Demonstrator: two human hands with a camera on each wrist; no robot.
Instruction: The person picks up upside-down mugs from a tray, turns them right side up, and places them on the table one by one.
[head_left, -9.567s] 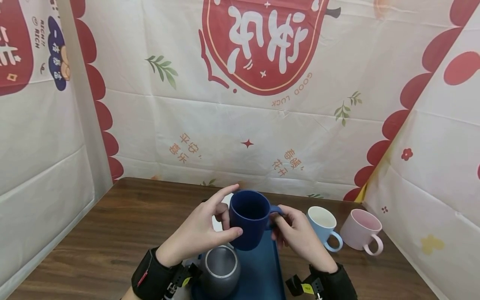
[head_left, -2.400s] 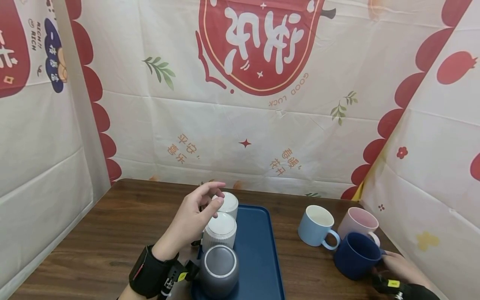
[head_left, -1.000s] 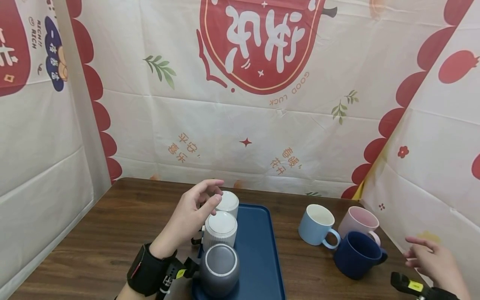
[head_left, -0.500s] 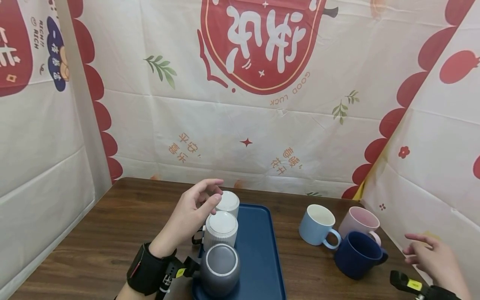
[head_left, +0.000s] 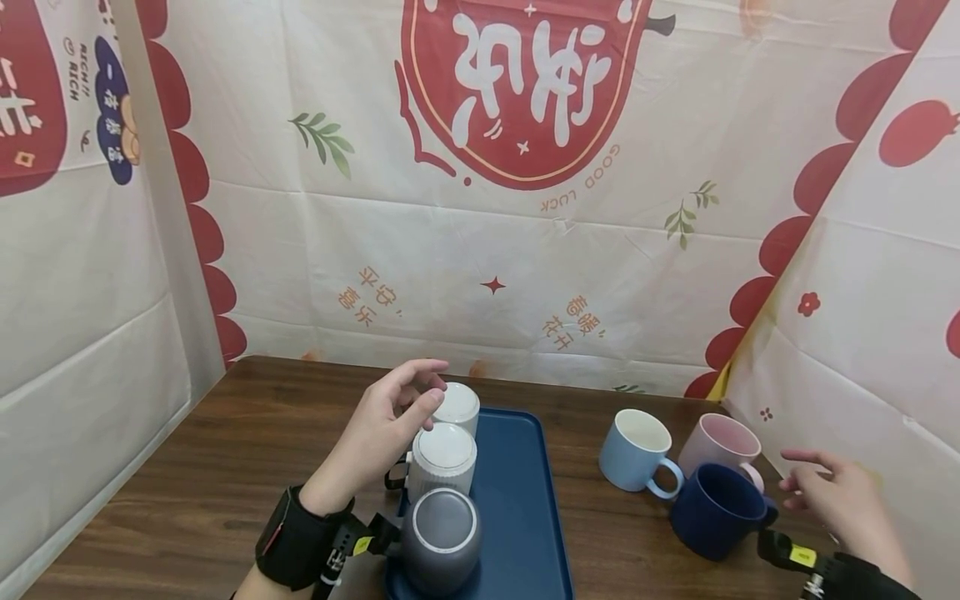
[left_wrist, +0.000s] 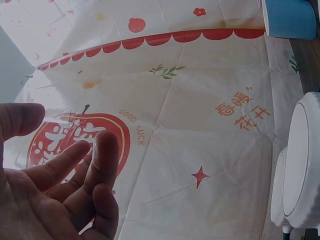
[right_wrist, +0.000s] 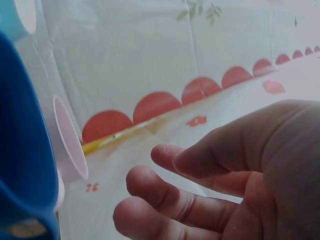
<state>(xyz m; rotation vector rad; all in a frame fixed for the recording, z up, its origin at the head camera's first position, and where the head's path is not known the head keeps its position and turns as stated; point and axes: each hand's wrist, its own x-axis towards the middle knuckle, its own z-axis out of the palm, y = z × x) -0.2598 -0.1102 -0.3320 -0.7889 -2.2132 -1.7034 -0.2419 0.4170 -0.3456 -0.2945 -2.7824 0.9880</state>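
Note:
A blue tray (head_left: 517,492) lies on the wooden table (head_left: 225,467) with three upturned cups along its left side: a white cup (head_left: 457,406) at the back, a ribbed white cup (head_left: 442,462) in the middle, a grey cup (head_left: 441,537) in front. My left hand (head_left: 390,417) hovers above the white cups with relaxed fingers and holds nothing. Right of the tray stand a light blue mug (head_left: 636,450), a pink mug (head_left: 720,450) and a dark blue mug (head_left: 712,510). My right hand (head_left: 825,492) floats empty just right of the dark blue mug's handle.
Printed cloth walls (head_left: 480,208) close the table in at the back and on both sides. The right wall stands close behind the mugs. Bare wood shows left of the tray and between the tray and the mugs.
My right hand let go of the dark blue mug beside the pink mug, drew back, and has now drifted slightly toward it again. The left hand has barely moved.

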